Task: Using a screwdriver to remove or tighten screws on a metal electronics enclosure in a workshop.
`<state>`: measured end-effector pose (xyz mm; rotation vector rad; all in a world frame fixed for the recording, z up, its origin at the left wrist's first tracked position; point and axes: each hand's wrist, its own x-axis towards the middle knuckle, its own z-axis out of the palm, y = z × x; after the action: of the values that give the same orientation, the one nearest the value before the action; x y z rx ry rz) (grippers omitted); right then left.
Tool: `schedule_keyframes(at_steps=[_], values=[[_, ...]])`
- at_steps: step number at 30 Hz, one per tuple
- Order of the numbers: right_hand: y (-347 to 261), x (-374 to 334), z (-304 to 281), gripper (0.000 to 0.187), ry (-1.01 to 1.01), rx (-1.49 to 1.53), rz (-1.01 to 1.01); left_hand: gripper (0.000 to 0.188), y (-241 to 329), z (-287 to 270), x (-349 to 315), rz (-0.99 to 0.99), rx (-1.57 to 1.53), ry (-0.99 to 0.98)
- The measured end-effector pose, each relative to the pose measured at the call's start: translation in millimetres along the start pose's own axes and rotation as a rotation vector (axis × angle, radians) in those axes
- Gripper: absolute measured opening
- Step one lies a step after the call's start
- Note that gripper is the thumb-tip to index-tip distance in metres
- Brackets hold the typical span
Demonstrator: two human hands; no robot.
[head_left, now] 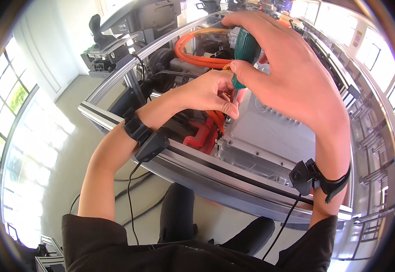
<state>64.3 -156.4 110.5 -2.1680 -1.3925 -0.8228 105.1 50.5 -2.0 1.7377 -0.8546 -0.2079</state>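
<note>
My right hand (292,72) is wrapped over a screwdriver (246,47) with a thick green handle, its thumb and fingers round the grip. The tool stands nearly upright, its thin shaft running down past my left fingertips. Just below the handle, my left hand (211,93) is closed, thumb and fingers pinched at the shaft. Under both hands lies a flat silver metal housing (274,136) with bolts along its edge. The shaft points at the housing's left border, beside a red part (202,136); exactly what the tip touches is hard to make out.
An aluminium-profile frame (233,174) surrounds the housing, its front rail between me and the parts. Thick orange cables (179,47) loop behind my left hand. A black gear-lever unit (100,41) stands at far left. Thin black cords (131,199) hang from my wrist devices.
</note>
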Motion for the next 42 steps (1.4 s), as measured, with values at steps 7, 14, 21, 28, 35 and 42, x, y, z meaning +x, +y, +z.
schedule_keyframes(at_steps=[7, 14, 21, 28, 35, 42], values=[[12.5, 1.6, -1.6, 0.058, 0.035, 0.042, 0.202, 0.015, 5.1, -1.7, -1.1, 0.124, -0.166, -0.089], [36.7, 6.6, -28.0, 0.065, -0.203, -0.088, 0.359, 0.016, 7.0, -4.7, -3.1, 0.134, -0.22, -0.016], [51.3, 9.9, -0.5, 0.044, -0.679, -0.21, 0.312, 0.016, 1.9, -8.4, -0.8, 0.229, -0.346, 0.06], [57.4, 12.4, 16.3, 0.043, -0.807, 0.051, 0.24, 0.01, -5.3, -17.9, 4.6, 0.363, -0.605, 0.203], [47.0, -12.8, 48.9, 0.022, -0.257, 0.128, 0.162, 0.01, -12.2, -20.5, 6.1, 0.445, -0.709, 0.26], [83.1, -67.7, 37.9, 0.015, -0.051, 0.164, 0.298, 0.013, -10.9, -21.3, 9.1, 0.507, -0.666, 0.282]])
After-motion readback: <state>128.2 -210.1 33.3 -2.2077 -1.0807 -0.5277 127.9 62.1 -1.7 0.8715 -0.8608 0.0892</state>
